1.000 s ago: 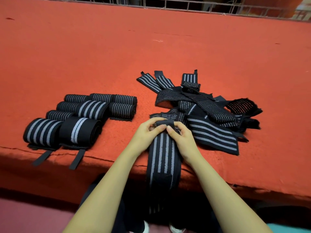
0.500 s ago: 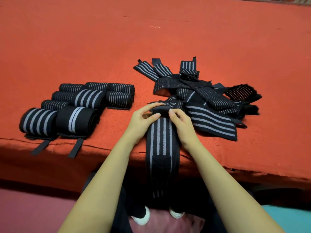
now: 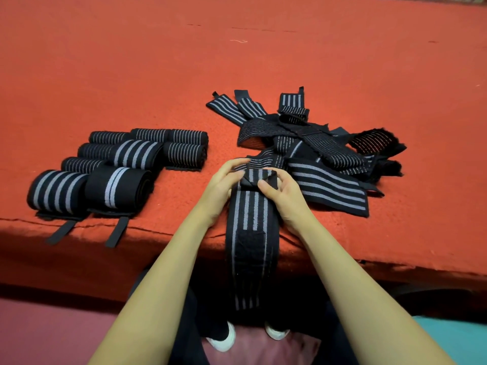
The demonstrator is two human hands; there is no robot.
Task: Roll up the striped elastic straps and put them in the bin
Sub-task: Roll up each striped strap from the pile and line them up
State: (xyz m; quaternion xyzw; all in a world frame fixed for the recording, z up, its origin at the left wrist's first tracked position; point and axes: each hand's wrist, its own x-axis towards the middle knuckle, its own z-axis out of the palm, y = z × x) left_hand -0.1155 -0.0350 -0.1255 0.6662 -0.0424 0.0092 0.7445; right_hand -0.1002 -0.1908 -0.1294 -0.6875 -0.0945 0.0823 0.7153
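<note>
A black strap with grey stripes (image 3: pixel 249 233) lies across the front edge of the red table (image 3: pixel 158 61) and hangs down toward my feet. Its far end is turned over into a small roll (image 3: pixel 259 177). My left hand (image 3: pixel 224 185) and my right hand (image 3: pixel 283 196) both pinch that roll, one at each side. A loose pile of unrolled striped straps (image 3: pixel 316 154) lies just behind and to the right of my hands. Several finished rolls (image 3: pixel 116 169) stand in rows on the left. No bin is in view.
The red cloth covers the whole table, with open surface behind the straps. Two black strap tails (image 3: pixel 116 234) stick out over the front edge under the left rolls. Below the edge are my white shoes (image 3: pixel 224 339) and a teal patch of floor (image 3: pixel 453 338).
The strap's end has been folded further over into a thicker roll between my fingers. The camera has tilted down, so the far railing has left the view.
</note>
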